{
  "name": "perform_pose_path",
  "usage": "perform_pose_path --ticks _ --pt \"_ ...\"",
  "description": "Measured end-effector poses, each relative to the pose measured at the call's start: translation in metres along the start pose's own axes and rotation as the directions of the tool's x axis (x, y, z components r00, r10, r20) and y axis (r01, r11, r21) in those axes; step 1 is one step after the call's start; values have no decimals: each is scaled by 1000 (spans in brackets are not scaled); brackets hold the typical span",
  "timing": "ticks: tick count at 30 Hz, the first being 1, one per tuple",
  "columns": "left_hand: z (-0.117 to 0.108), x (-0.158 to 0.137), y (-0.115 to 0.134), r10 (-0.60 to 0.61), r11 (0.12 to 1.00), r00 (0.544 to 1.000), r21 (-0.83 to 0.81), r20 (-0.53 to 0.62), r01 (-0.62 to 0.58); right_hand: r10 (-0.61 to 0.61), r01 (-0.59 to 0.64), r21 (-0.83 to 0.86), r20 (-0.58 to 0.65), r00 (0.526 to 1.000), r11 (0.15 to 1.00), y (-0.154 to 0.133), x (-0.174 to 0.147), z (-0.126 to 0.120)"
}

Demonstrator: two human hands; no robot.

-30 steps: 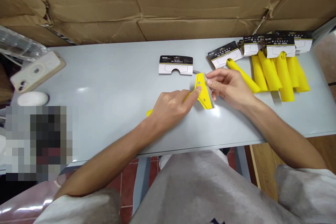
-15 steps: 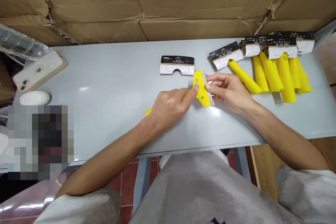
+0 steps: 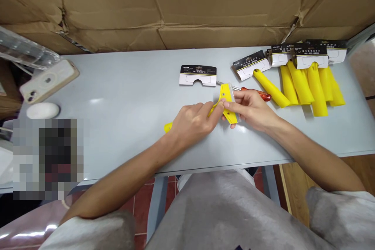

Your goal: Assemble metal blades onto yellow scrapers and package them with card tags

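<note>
A yellow scraper [image 3: 225, 93] with a wide head and two screws is held above the table between both hands. My left hand [image 3: 193, 119] is wrapped round its handle, whose yellow end sticks out behind the palm. At the head, my right hand [image 3: 253, 109] grips with the thumb on top and fingers underneath. A clear strip [image 3: 236, 103] runs along the head's front edge. Just beyond the hands lies a screwdriver [image 3: 259, 93] with a red handle, partly hidden by the scraper and right hand. A black-and-white header card [image 3: 197, 75] lies flat behind the scraper.
To the right, several yellow scrapers [image 3: 318, 90] with header cards [image 3: 310, 55] lie together. A phone [image 3: 49, 81] and a white rounded object [image 3: 43, 110] rest at the left, near clear plastic packaging [image 3: 29, 49]. Cardboard boxes [image 3: 117, 4] line the table's back edge.
My right hand has shifted from the scraper's front edge onto its head, thumb now by the left fingertips. The screwdriver's red handle has come into view.
</note>
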State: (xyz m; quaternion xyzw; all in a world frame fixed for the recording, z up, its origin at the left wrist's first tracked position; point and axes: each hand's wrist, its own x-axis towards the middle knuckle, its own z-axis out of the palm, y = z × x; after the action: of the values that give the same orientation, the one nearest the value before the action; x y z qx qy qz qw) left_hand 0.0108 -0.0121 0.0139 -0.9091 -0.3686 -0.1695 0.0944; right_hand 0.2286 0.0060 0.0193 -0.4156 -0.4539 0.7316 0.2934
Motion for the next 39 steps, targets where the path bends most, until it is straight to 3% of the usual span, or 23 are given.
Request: perform_pose_path --ticks 4,9,16,22,25,28,30,33,36,39 --pt "0 0 -2 -37 999 999 7 -18 37 13 -13 8 61 998 1000 -3 -2 -6" --pt "2 -1 -4 -84 995 996 -54 10 84 -20 19 -26 -24 1000 999 0 -2 -4" --pt "-1 0 -3 -33 999 999 -5 18 33 -24 19 -57 -91 996 998 1 -1 1" --pt "6 -1 -9 -108 983 994 -148 33 112 -9 7 -38 -53 999 999 -2 -1 3" --pt "3 1 -17 -232 911 972 -357 -27 207 -70 66 -31 -142 987 997 -7 -1 1" --pt "-8 7 -24 -457 722 889 -587 -10 365 -224 178 -181 -282 933 967 -10 -1 -9" --pt "-16 10 -26 -526 574 847 -702 79 422 -377 231 -411 -319 870 882 -10 0 -17" --pt "-21 15 -28 -530 367 817 -807 227 463 -550 244 -779 -150 822 577 -4 2 -28" --pt "-18 17 -27 -509 151 783 -858 359 492 -504 237 -932 72 861 273 4 4 -30" --pt "-11 18 -25 -456 -34 753 -854 475 518 -413 197 -968 119 903 153 7 4 -27"
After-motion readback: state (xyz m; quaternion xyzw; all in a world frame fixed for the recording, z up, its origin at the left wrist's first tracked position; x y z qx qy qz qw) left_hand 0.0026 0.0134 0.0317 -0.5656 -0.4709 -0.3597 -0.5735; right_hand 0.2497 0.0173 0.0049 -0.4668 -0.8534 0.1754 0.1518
